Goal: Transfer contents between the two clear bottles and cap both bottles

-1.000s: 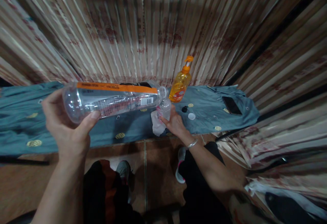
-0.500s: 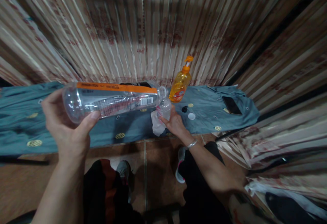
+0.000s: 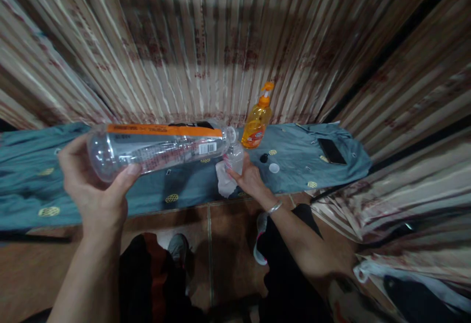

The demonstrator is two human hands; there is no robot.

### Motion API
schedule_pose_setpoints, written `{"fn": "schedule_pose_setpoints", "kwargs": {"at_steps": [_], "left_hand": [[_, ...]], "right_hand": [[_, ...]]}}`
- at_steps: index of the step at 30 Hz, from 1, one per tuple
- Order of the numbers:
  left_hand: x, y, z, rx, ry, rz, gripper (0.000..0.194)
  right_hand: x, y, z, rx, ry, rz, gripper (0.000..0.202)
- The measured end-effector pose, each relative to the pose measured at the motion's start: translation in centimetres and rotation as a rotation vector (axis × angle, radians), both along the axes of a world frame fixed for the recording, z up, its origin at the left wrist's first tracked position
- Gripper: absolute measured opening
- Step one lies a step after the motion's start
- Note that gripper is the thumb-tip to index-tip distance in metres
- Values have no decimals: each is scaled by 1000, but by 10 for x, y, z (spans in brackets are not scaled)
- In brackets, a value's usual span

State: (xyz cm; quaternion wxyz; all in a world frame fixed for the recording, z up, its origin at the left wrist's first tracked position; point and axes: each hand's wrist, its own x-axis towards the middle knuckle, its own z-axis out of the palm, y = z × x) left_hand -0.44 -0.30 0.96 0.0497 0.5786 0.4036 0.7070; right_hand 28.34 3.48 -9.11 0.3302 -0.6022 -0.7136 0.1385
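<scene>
A large clear bottle [image 3: 162, 146] with an orange and black label lies nearly level in the air, its neck pointing right. My left hand [image 3: 97, 185] is wrapped round its base end. Under and beside its mouth stands a small clear bottle [image 3: 235, 158], which my right hand [image 3: 250, 175] grips from the right. The mouth of the large bottle is at the top of the small one; whether they touch is hard to tell. A crumpled white tissue [image 3: 225, 180] lies against the left of the small bottle. Just behind is an orange pump bottle [image 3: 256, 125].
On the teal cloth [image 3: 198, 185] to the right are a small black cap [image 3: 264, 157], a white disc [image 3: 274, 168] and a black phone [image 3: 331, 151]. A striped curtain [image 3: 221, 43] hangs behind. My legs and shoes are below.
The view has shifted slightly. The mouth of the large bottle sits a little lower and further left in view; both hands keep their holds.
</scene>
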Motion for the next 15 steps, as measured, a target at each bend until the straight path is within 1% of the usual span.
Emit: {"fn": "schedule_pose_setpoints", "kwargs": {"at_steps": [3, 6, 15], "left_hand": [[0, 1, 0, 21, -28, -26, 80], [0, 1, 0, 23, -46, -18, 80], [0, 1, 0, 24, -76, -22, 75]], "right_hand": [[0, 0, 2, 0, 1, 12, 70], [0, 0, 3, 1, -2, 16, 69], [-1, -1, 6, -71, -14, 13, 69]]}}
